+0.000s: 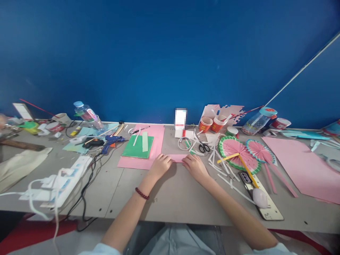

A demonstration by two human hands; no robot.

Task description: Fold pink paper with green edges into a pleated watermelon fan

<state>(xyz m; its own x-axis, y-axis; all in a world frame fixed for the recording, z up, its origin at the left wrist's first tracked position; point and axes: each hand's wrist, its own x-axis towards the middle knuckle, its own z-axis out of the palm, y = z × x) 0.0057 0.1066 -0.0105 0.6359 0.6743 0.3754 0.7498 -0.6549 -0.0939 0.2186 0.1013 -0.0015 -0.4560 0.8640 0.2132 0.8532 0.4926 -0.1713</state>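
Between my two hands a narrow pink paper strip (177, 158) lies low over the grey table. My left hand (161, 165) has its fingers closed on the strip's left end, and my right hand (196, 165) grips the right end. To the left, a stack of green paper (134, 150) rests on a larger pink sheet (160, 132). Black-handled scissors (204, 147), a tape roll (185, 143) and scattered white paper strips (212, 163) lie beyond and beside my right hand.
Pleated paper fans (239, 156) lie at right, near a ruler-like board (268, 209). Red paper cups (205, 124) and a phone (181, 118) stand at the back. On the left are a blue glue gun (110, 143), a power strip (77, 177) with cables, and a plastic bottle (89, 115).
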